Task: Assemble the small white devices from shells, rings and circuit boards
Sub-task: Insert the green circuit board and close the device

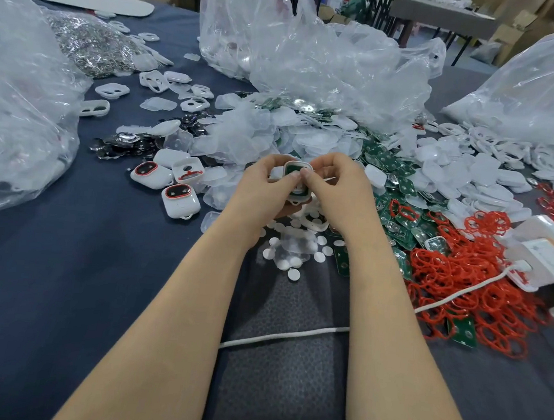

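Two hands: the left hand (260, 188) and the right hand (337, 188) meet above the middle of the worktop (62, 274), both grasping the held shell (292, 164).
Left grasp: fingers curled round the held shell from the left and from below, thumb at its upper edge.
Right grasp: fingers curled at its right side, thumb tip pressing on its open face.
Shell contents: a green circuit board (293, 171) sits inside the white rounded rim.
Finished devices (180, 198): two white ones with red-ringed dark windows lie on the worktop left of the hands.
Open shell (188, 170): just beside them, with a red ring inside.
Board heap (399, 217): green boards spread right of the hands.
Red rings (463, 286): a tangled pile at the right, overlapping the boards.
Loose shells (472, 180): a white heap beyond the boards.
White discs (291, 254): scattered under the wrists.
White cable (291, 336): crosses the grey mat between the forearms.
Clear bags (316, 55): crumpled plastic stands behind the heaps and at both sides.
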The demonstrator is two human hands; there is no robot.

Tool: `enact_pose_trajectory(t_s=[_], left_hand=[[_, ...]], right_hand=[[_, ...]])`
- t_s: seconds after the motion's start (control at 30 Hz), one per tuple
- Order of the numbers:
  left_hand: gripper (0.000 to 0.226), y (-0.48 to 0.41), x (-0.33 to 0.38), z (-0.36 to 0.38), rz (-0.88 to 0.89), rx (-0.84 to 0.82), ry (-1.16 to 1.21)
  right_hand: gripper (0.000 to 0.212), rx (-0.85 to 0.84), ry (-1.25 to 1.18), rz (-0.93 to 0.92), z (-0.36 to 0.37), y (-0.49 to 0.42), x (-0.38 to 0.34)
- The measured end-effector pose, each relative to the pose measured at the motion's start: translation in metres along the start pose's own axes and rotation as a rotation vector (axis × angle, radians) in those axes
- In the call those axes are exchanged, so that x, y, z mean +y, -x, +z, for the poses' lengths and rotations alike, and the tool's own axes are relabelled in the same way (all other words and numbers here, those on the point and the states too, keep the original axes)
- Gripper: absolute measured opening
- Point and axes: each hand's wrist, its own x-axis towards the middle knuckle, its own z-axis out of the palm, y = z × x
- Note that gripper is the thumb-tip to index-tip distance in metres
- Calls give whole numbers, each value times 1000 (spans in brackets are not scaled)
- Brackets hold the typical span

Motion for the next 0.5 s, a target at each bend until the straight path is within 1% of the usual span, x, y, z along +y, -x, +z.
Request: enact_pose_trajectory(t_s=[0.17, 0.37, 0.5], left_hand=[[21, 0, 1, 1, -8, -7, 5], [22, 2, 5, 2, 13, 15, 3], [23, 1, 13, 11, 37, 10, 16]], right_hand=[[7, -21, -59, 23, -2, 0, 1], [8, -32, -148, 39, -4, 1, 0], [6, 9, -195, 27, -13, 0, -2]])
